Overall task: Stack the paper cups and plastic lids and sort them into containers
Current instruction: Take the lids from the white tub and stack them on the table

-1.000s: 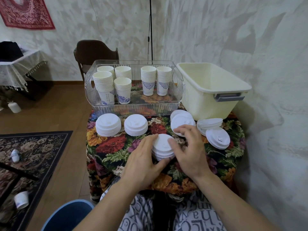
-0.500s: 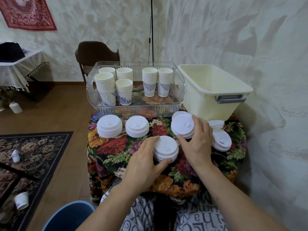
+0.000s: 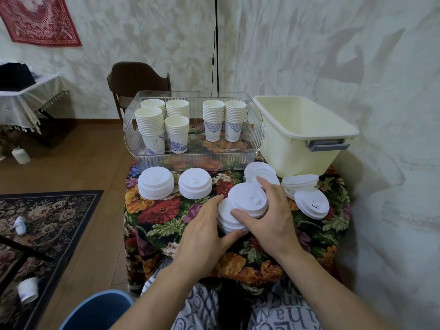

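I noted my left hand (image 3: 202, 236) bracing the near lid stack (image 3: 226, 215) while my right hand (image 3: 271, 217) gripped a lid bundle (image 3: 248, 198), apparently to merge them squarely.

The right hand (image 3: 273, 217) grips a small stack of white lids (image 3: 248, 198), thumb at its near edge and fingers over its far rim, tilted above a lower lid stack (image 3: 226, 220) that the left hand (image 3: 204, 236) cups from the left. Beyond the right fingertips lie more lids (image 3: 259, 170); past those, a cream tub (image 3: 302, 136). Beyond the left fingertips sit two lid piles (image 3: 195, 186) and a clear bin (image 3: 190, 158) of stacked paper cups (image 3: 152, 127).
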